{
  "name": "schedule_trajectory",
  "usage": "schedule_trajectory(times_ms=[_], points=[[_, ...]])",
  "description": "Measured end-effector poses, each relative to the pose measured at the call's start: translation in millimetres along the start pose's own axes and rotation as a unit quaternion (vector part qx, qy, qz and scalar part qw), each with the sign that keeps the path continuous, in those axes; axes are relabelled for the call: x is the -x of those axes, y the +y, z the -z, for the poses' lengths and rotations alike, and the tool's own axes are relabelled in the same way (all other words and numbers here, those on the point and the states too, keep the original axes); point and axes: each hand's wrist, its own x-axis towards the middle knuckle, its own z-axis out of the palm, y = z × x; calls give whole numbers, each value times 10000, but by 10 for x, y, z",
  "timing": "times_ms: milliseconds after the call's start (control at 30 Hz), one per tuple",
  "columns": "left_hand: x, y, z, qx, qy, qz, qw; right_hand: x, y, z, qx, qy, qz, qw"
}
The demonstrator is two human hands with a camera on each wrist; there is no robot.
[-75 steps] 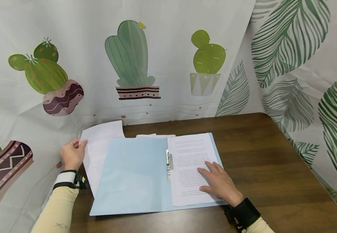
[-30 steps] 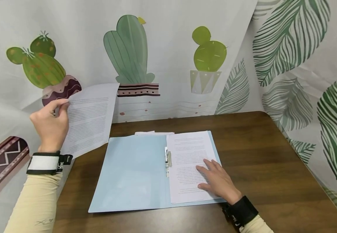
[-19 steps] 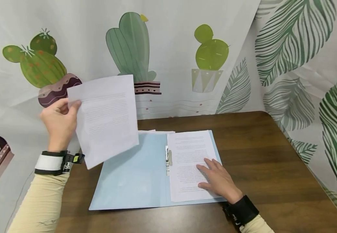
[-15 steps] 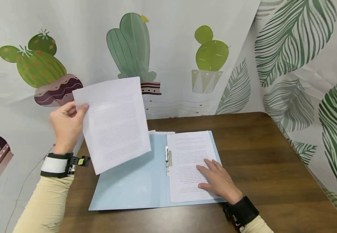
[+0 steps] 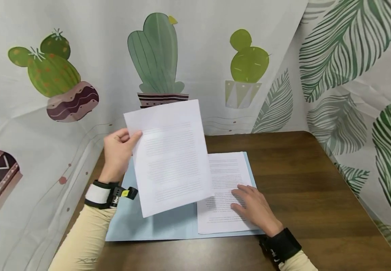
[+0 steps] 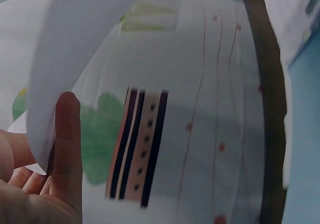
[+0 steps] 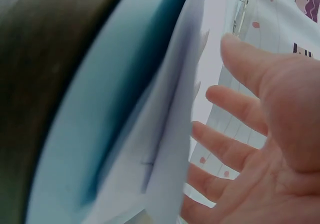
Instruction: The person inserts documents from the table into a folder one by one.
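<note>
A printed sheet of paper [image 5: 173, 162] hangs raised over the open blue folder [image 5: 168, 227], its upper left edge pinched between the thumb and fingers of my left hand [image 5: 117, 152]. In the left wrist view the sheet [image 6: 70, 39] curves up from that grip. My right hand [image 5: 258, 209] rests with spread fingers on a stack of printed pages [image 5: 224, 222] lying on the folder's right side. The metal clip [image 7: 242, 17] at the folder's spine shows in the right wrist view; in the head view the raised sheet hides it.
The folder lies on a brown wooden table [image 5: 303, 188]. Behind the table hangs a white cloth [image 5: 202, 56] printed with cacti, and a leaf-patterned cloth [image 5: 337, 124] covers the right side. Both wrists wear camera straps.
My left hand has lifted the sheet from the folder's left side and carried it rightward over the folder, partly covering the stack. My right hand has stayed on the stack.
</note>
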Motion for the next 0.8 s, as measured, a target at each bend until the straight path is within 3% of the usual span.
schedule_trajectory(times_ms=[200,400,500,633,700,800], points=[[147,-42,-303,404,-470,395,9973,-30,49,46,-384,654,131,9970],[270,-67,-599,725,-718,734,9921,-69,81,177,-1450,988,-221,9842],[320,-88,-730,902,-848,869,9885,-75,78,258,-2322,1010,-492,9662],[389,-120,-879,972,-975,1090,9845,-51,63,360,-3458,883,-897,9298],[428,-145,-943,971,-1010,1213,9827,-33,57,396,-3800,796,-1076,9152],[486,-190,-1031,990,-1064,1351,9801,-2,49,440,-4054,662,-1306,9023]])
